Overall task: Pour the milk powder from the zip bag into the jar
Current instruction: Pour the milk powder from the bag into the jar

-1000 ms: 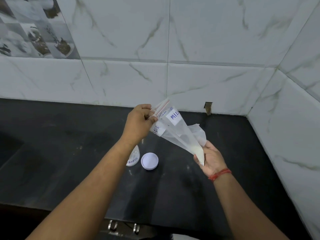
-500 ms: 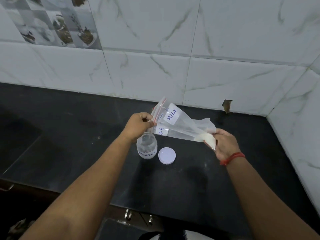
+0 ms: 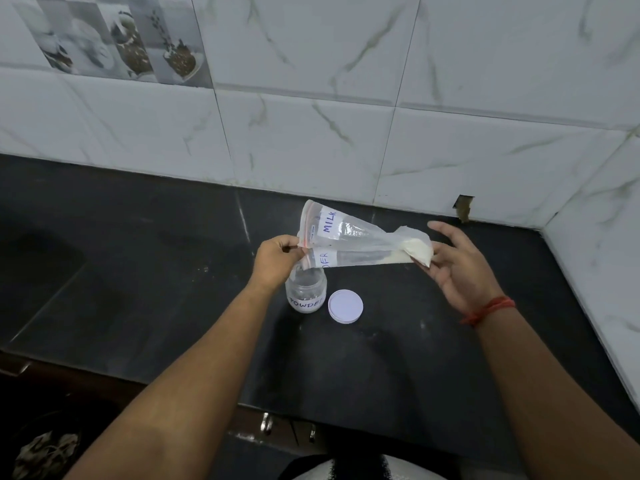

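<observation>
Left hand (image 3: 277,261) above black countertop (image 3: 138,271)

- Single head-worn wide-angle view; no second view to overlap.
- Looks forward and down across black countertop (image 3: 138,271) toward tiled wall (image 3: 346,133) and right-hand corner.
- Close range: both forearms enter from bottom edge; countertop's near edge in frame.

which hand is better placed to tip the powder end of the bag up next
Right. The right hand supports the zip bag at its powder-filled corner; the left hand pinches its mouth over the jar.
</observation>
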